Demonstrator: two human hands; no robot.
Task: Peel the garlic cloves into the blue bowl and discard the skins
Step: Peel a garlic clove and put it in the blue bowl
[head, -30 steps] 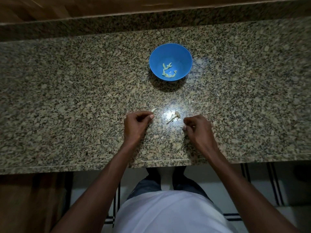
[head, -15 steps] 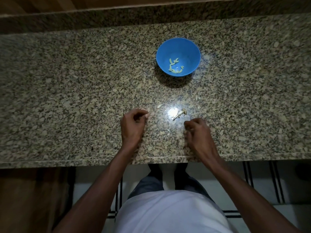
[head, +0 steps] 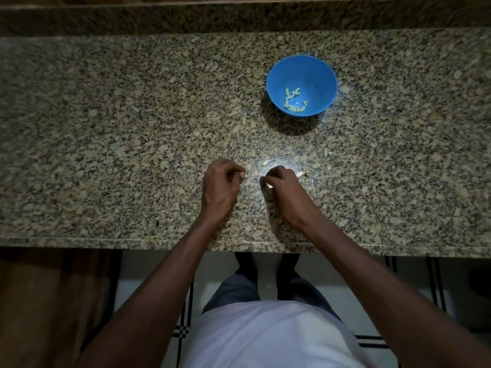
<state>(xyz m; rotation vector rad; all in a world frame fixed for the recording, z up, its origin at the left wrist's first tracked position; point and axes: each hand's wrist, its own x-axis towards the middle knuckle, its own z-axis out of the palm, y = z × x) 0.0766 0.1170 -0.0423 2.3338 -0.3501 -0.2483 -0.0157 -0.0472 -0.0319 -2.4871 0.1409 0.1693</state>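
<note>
Head view shows several peeled garlic cloves (head: 292, 100) already in the blue bowl (head: 322, 75) — loose skins (head: 268, 162) remain on the desk (head: 106, 128), undiscarded. Left hand (head: 219, 187) curls, contents unclear; right hand (head: 283, 191) pinches a pale scrap — skin or clove, unclear.

A single wide-angle head view looks steeply down from above onto a speckled granite countertop (head: 132, 128), facing its far raised edge — near enough that both forearms fill the lower frame, with the person's white shirt (head: 265, 338) directly below.
</note>
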